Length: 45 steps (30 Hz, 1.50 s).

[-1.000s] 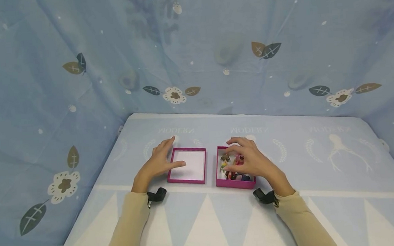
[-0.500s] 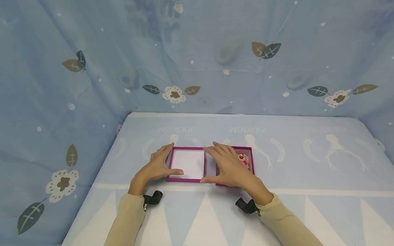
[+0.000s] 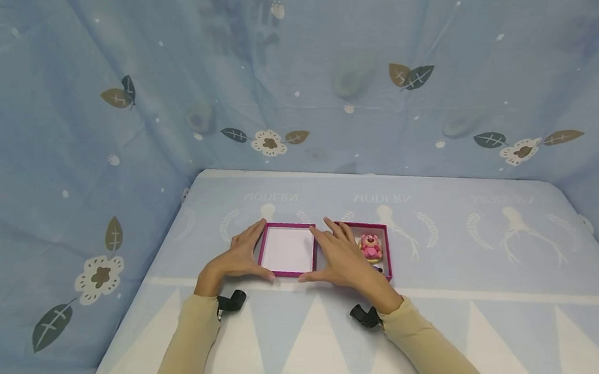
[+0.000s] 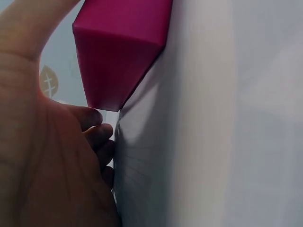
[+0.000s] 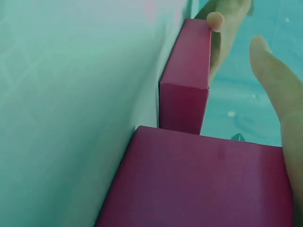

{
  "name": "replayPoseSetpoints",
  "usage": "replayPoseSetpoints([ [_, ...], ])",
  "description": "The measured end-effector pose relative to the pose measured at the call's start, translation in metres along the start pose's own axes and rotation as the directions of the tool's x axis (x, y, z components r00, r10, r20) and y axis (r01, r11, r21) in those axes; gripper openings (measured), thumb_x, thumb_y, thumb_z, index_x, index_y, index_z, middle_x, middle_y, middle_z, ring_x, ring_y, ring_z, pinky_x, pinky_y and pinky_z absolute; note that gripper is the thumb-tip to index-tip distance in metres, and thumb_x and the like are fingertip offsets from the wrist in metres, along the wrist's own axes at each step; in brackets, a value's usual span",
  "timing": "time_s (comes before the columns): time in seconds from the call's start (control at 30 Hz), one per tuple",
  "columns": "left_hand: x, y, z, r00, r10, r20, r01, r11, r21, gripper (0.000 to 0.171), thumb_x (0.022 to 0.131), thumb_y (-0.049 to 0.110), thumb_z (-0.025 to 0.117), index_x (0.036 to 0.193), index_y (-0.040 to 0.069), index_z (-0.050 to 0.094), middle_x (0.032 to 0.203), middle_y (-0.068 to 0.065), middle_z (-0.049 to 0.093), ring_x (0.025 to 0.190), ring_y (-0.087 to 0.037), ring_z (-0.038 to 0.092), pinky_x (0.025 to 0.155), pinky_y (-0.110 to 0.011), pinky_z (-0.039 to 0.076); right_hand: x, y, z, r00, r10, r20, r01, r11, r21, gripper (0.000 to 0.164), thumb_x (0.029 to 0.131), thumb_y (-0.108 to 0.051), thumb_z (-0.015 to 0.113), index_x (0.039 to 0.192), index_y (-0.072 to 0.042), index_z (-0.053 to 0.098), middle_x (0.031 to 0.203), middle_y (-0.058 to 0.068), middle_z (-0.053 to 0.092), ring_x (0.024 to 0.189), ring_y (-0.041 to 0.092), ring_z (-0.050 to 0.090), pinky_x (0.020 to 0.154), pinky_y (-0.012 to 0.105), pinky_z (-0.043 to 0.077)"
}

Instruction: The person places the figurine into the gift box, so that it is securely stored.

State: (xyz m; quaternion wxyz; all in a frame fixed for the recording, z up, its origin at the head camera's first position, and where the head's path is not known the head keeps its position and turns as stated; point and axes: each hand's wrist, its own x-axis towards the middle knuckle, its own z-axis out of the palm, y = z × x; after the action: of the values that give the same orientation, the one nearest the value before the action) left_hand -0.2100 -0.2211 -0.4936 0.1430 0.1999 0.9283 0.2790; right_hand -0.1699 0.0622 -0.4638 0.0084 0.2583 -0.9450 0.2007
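A shallow magenta box lid (image 3: 289,247), white inside, lies hollow side up on the table. My left hand (image 3: 232,263) spans its left side, the thumb at the front-left and the fingers by the back-left corner. In the right wrist view, that left thumb (image 5: 215,21) meets the lid's edge. My right hand (image 3: 342,259) spreads thumb and fingers at the lid's right side; its thumb (image 5: 270,71) looks free of the lid in the right wrist view. Beneath this hand stands the deeper magenta box (image 3: 388,253), partly hidden, with a pink bear figurine (image 3: 370,247) inside.
A pale blue and white patterned cloth (image 3: 491,243) covers the table. Blue flowered fabric (image 3: 292,77) hangs behind and at both sides. The lid and the box stand close together. Black wrist cameras (image 3: 233,301) hang below both wrists.
My right hand has moved left from above the box to the lid's right side. The left thumb has come from over the lid to its front edge. Lid and box have stayed put.
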Motion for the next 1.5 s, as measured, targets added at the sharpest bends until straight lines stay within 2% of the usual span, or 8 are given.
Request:
replayPoseSetpoints([
  [0.27,-0.002,-0.002,0.000,0.999,0.029,0.016,-0.029,1.000,0.005,0.140,0.056,0.059,0.088,0.157,0.005,0.007,0.164,-0.015,0.010,0.150,-0.036,0.012,0.115,-0.059,0.014,0.003,0.000,0.001,0.999,0.017,0.035,-0.017,1.000,-0.004,0.111,0.067,-0.077,0.070,0.148,-0.006,0.042,0.142,0.011,0.055,0.152,0.028,0.013,0.120,0.054,0.007],
  [0.43,0.000,-0.003,0.002,0.999,0.013,0.039,-0.014,1.000,0.015,0.143,0.056,0.059,0.088,0.157,0.005,0.003,0.165,-0.014,0.005,0.151,-0.033,0.007,0.115,-0.058,0.012,0.003,0.001,0.002,0.999,0.019,0.039,-0.020,0.999,0.034,0.110,0.067,-0.074,0.072,0.148,-0.005,0.042,0.148,0.015,0.047,0.151,0.030,0.014,0.120,0.055,0.005],
  [0.6,0.000,0.002,0.001,0.999,0.009,0.042,-0.010,1.000,0.020,0.142,0.057,0.058,0.087,0.157,0.003,0.003,0.165,-0.015,0.005,0.151,-0.034,0.008,0.115,-0.059,0.013,0.002,0.002,0.001,0.999,0.014,0.043,-0.017,0.998,0.053,0.109,0.069,-0.073,0.071,0.148,-0.004,0.042,0.151,0.015,0.044,0.152,0.028,0.011,0.119,0.057,0.002],
  [0.83,-0.002,0.009,-0.003,0.999,-0.010,0.053,0.011,1.000,-0.027,0.140,0.060,0.057,0.086,0.156,0.002,0.000,0.164,-0.019,0.006,0.150,-0.039,0.008,0.116,-0.063,0.009,0.002,0.005,0.000,0.999,-0.001,0.033,-0.002,0.996,0.093,0.105,0.071,-0.071,0.071,0.148,-0.006,0.042,0.154,0.017,0.038,0.152,0.029,0.012,0.118,0.059,0.002],
  [0.97,-0.003,0.011,-0.006,0.999,-0.021,0.035,0.023,0.998,-0.061,0.139,0.061,0.059,0.085,0.157,0.004,0.000,0.163,-0.021,0.009,0.148,-0.042,0.012,0.114,-0.068,0.009,0.002,0.007,-0.001,1.000,-0.015,0.024,0.012,0.994,0.112,0.103,0.073,-0.070,0.070,0.149,-0.007,0.041,0.155,0.018,0.036,0.152,0.031,0.013,0.117,0.061,0.002],
  [1.2,-0.005,0.021,-0.014,0.998,-0.055,-0.017,0.053,0.992,-0.113,0.136,0.061,0.058,0.084,0.158,0.012,0.001,0.164,-0.016,0.010,0.149,-0.039,0.012,0.113,-0.070,0.009,0.005,0.013,-0.012,0.997,-0.037,-0.069,0.048,0.985,0.168,0.092,0.076,-0.058,0.076,0.146,-0.006,0.045,0.138,0.007,0.060,0.150,0.034,0.019,0.116,0.060,0.008],
  [1.37,-0.007,0.032,-0.019,0.998,-0.041,-0.051,0.034,0.992,-0.125,0.134,0.063,0.057,0.083,0.158,0.012,0.002,0.164,-0.014,0.010,0.148,-0.038,0.013,0.111,-0.071,0.014,0.003,0.018,-0.021,0.994,-0.037,-0.104,0.057,0.980,0.193,0.083,0.079,-0.052,0.076,0.144,-0.008,0.049,0.141,0.008,0.057,0.148,0.035,0.023,0.115,0.058,0.012],
  [1.5,-0.009,0.043,-0.023,0.997,-0.016,-0.070,0.005,0.989,-0.147,0.133,0.063,0.056,0.084,0.158,0.011,0.002,0.164,-0.012,0.009,0.148,-0.037,0.012,0.111,-0.071,0.013,-0.001,0.022,-0.029,0.994,-0.025,-0.108,0.049,0.974,0.219,0.078,0.080,-0.048,0.077,0.143,-0.011,0.051,0.150,0.013,0.045,0.149,0.035,0.021,0.115,0.059,0.011],
])
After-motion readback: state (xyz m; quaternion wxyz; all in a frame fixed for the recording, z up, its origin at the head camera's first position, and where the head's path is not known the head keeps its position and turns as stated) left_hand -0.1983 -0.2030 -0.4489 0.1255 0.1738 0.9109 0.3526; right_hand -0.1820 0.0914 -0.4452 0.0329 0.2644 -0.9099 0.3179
